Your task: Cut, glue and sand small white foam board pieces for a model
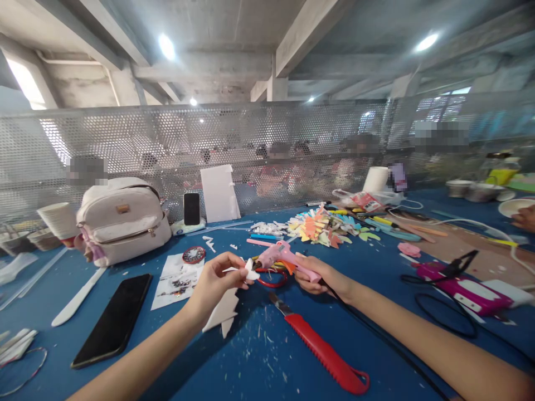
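Between the fingertips of my left hand point(223, 275) is a small white cut-out piece point(251, 270). My right hand point(320, 275) is wrapped round the handle of a pink glue gun point(279, 254), its nozzle pointing left, close to the white piece. I cannot tell whether the nozzle touches it. A black cord point(376, 328) runs back from the gun under my right forearm. Below the hands lies a red utility knife point(321, 351) with its blade out. Red-handled scissors point(273, 281) lie behind the gun, partly hidden. White jagged offcuts point(223, 313) rest beneath my left hand.
A heap of coloured paper cut-outs point(317, 227) lies at the back. On the left are a black phone point(112, 320), a printed sheet point(173, 284) and a white backpack point(123, 220). A magenta device point(466, 287) with cords sits right. Another person's hand point(524, 218) shows at the right edge.
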